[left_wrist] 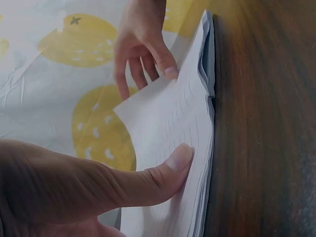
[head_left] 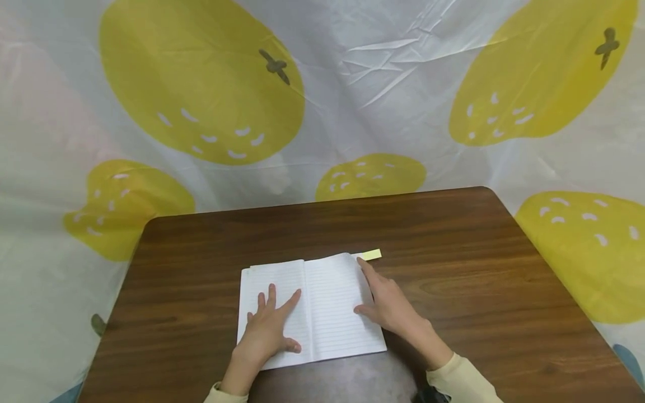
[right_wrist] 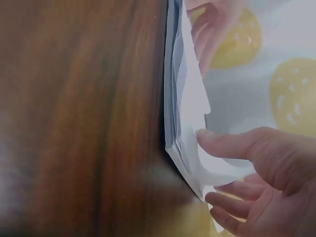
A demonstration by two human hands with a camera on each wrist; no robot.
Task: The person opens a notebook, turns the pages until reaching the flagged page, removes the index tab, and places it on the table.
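An open lined notebook (head_left: 327,302) lies on the dark wooden table (head_left: 468,263). My left hand (head_left: 269,330) rests flat on its left page with fingers spread; in the left wrist view the thumb (left_wrist: 170,168) presses the paper (left_wrist: 182,113). My right hand (head_left: 388,305) is at the right page's outer edge. In the right wrist view its thumb (right_wrist: 222,140) lies on top of a lifted, curling page (right_wrist: 190,98) and the fingers (right_wrist: 232,205) sit under it, pinching the sheet. A small yellow sticky note (head_left: 372,254) pokes out by the notebook's top right corner.
A white plastic sheet printed with large yellow fruit (head_left: 201,84) hangs behind and around the table. Bare tabletop stretches to the left, right and far side of the notebook. The table's rounded far corners are in view.
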